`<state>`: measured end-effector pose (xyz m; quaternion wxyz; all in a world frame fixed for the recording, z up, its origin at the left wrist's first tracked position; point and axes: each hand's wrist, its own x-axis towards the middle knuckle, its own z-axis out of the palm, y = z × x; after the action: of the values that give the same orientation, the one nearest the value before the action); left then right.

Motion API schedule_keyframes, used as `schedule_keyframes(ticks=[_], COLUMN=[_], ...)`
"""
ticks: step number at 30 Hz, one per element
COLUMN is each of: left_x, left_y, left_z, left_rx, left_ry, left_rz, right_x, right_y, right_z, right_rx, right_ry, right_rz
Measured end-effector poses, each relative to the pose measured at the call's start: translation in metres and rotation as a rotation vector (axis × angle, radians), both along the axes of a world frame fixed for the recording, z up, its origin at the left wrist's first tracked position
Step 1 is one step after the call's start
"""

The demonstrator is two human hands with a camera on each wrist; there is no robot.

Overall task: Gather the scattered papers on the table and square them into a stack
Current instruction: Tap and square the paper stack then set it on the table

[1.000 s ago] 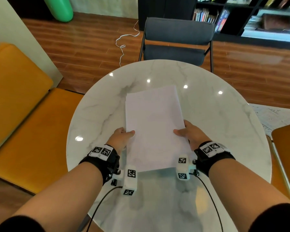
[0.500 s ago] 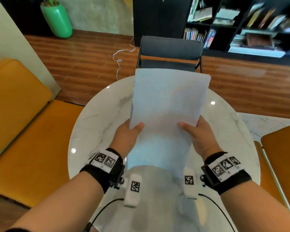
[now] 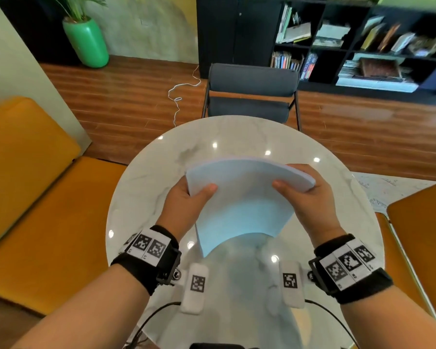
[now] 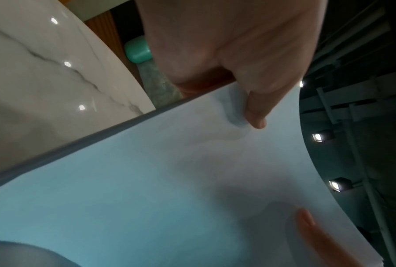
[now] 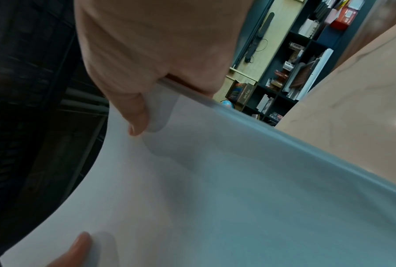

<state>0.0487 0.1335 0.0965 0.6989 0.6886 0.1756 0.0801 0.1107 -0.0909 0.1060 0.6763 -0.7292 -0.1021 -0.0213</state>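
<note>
The papers (image 3: pixel 244 197) are white sheets with a bluish tint, gathered in one stack that bows upward between my two hands, above the round marble table (image 3: pixel 146 177). My left hand (image 3: pixel 186 205) pinches the left edge, thumb on the near face and fingers behind. My right hand (image 3: pixel 310 200) pinches the right edge in the same way. The fingers behind the sheets are hidden in the head view; in the wrist views they show only as grey shadows through the paper. I cannot tell if the lower edge touches the table. Beyond the table stands a grey chair (image 3: pixel 252 96), then a dark bookshelf (image 3: pixel 363 44).
</note>
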Motion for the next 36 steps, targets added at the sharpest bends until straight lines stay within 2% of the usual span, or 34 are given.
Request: schedule_keyframes(ticks=[3, 5, 8, 10, 12, 14, 15, 17, 19, 21, 24, 28, 32, 36], left_x=[-0.004, -0.008, -0.01, -0.012, -0.013, -0.013, -0.013, -0.011, -0.009, -0.005, 0.001, 0.01, 0.006, -0.002], left_y=[0.004, 0.007, 0.012, 0.017, 0.019, 0.017, 0.015, 0.013, 0.015, 0.012, -0.003, -0.006, 0.008, 0.005], left_z=[0.009, 0.018, 0.028, 0.03, 0.029, 0.028, 0.027, 0.024, 0.015, 0.003, -0.005, 0.004, 0.008, -0.016], left_rx=[0.26, 0.515, 0.84, 0.95, 0.982, 0.895, 0.792, 0.478, 0.146, -0.015, -0.066, -0.06, -0.027, -0.009], left_ry=[-0.14, -0.248, -0.325, -0.348, -0.369, -0.337, -0.284, -0.175, -0.089, 0.021, 0.147, 0.078, -0.004, 0.157], left_rz=[-0.01, -0.07, -0.175, -0.204, -0.222, -0.2, -0.162, -0.112, -0.15, -0.185, -0.082, -0.006, -0.07, -0.118], right_x=[-0.002, -0.003, -0.001, 0.001, 0.002, 0.0, -0.002, -0.005, -0.004, -0.002, -0.003, 0.004, 0.005, 0.001], right_y=[-0.002, -0.005, -0.011, -0.017, -0.021, -0.021, -0.02, -0.019, -0.023, -0.025, -0.014, -0.004, -0.01, -0.008], right_z=[0.0, 0.001, 0.004, 0.005, 0.006, 0.007, 0.009, 0.013, 0.009, -0.002, -0.023, -0.021, -0.008, -0.027], right_rx=[-0.102, -0.176, -0.409, -0.467, -0.477, -0.466, -0.426, -0.31, -0.175, 0.012, 0.061, 0.062, 0.086, -0.001], right_ry=[-0.145, -0.322, -0.595, -0.636, -0.63, -0.603, -0.546, -0.356, -0.127, 0.099, 0.253, 0.23, 0.148, 0.293], right_rz=[-0.066, -0.041, 0.001, 0.021, 0.036, 0.047, 0.043, 0.009, 0.023, 0.103, 0.072, -0.062, 0.014, 0.003])
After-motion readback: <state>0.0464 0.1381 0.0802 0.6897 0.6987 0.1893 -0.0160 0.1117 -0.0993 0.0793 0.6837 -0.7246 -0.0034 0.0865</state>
